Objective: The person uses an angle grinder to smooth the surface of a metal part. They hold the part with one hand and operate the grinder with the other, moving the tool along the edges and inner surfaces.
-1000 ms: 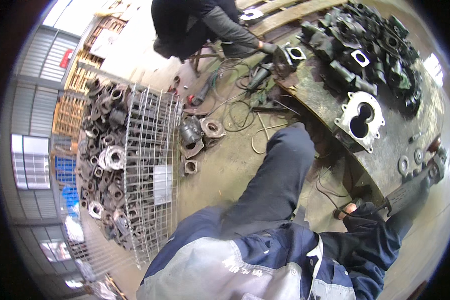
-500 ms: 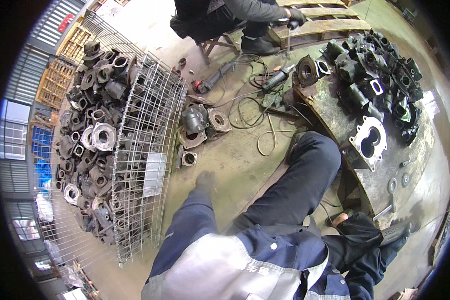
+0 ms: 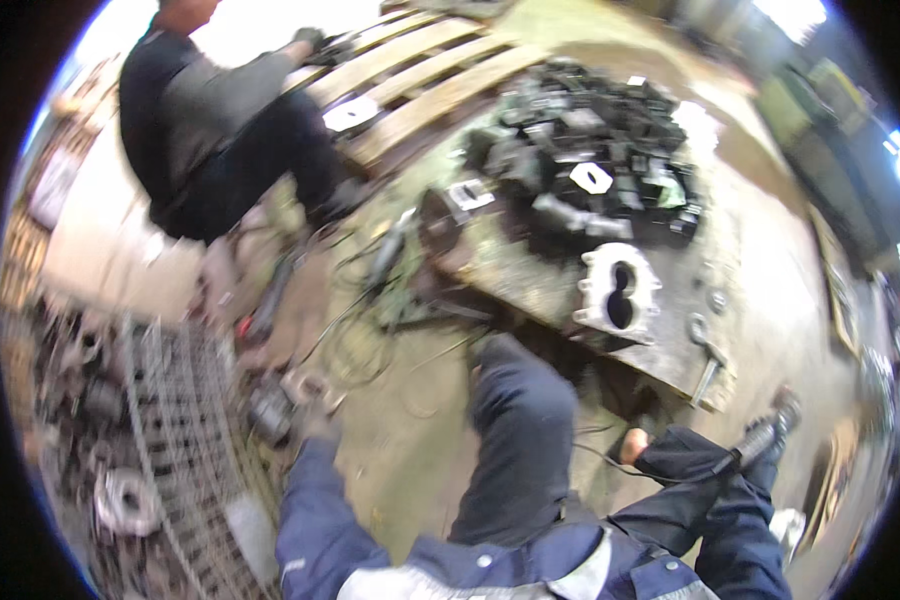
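Reaching further left than a moment before, my left hand (image 3: 315, 425) had arrived at the castings (image 3: 275, 405) lying just beside the wire cage (image 3: 175, 420), its grip too blurred to tell, while my right hand (image 3: 770, 420) clenched a grinder (image 3: 760, 437).

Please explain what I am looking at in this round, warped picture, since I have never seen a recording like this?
The view comes from a fisheye camera worn on a person's head, looking down, so straight edges bend. The blue sleeves at the bottom are the wearer's own arms. The left hand reaches toward a metal part on the floor beside a wire cage full of castings; blur hides whether it grips. The right hand is mostly hidden behind its sleeve, next to a corded power tool. Ahead, a low metal table carries a pale figure-eight casting and a heap of dark parts. Another person works by a wooden pallet.
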A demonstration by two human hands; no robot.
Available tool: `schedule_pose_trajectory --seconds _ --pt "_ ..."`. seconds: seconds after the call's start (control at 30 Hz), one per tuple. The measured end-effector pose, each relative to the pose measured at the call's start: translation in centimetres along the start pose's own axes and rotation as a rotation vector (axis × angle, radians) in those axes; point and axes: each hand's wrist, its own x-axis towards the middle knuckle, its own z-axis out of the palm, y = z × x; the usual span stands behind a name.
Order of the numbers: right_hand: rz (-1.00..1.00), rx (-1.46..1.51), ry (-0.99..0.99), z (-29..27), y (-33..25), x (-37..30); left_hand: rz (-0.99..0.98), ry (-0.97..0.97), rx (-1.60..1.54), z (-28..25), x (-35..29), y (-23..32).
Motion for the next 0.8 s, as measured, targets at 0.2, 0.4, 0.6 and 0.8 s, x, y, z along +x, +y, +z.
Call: schedule_pose_trajectory --seconds 0.2,0.4,0.6,0.8 --pt "0.020 0.039 0.041 -1.5 -0.1 -0.4 0.012 -0.252 0.336 3.5 3.0 -1.5" --pt "0.044 0.044 0.065 -1.2 0.7 -0.6 -0.017 -0.461 0.688 10.2 8.2 -5.3" --pt "0.067 0.059 0.043 -1.1 1.2 0.4 0.103 -0.642 0.863 14.5 7.9 -4.2" --pt "0.082 0.100 -0.008 0.2 1.6 1.3 0.194 -0.720 0.613 10.2 -2.2 6.2"
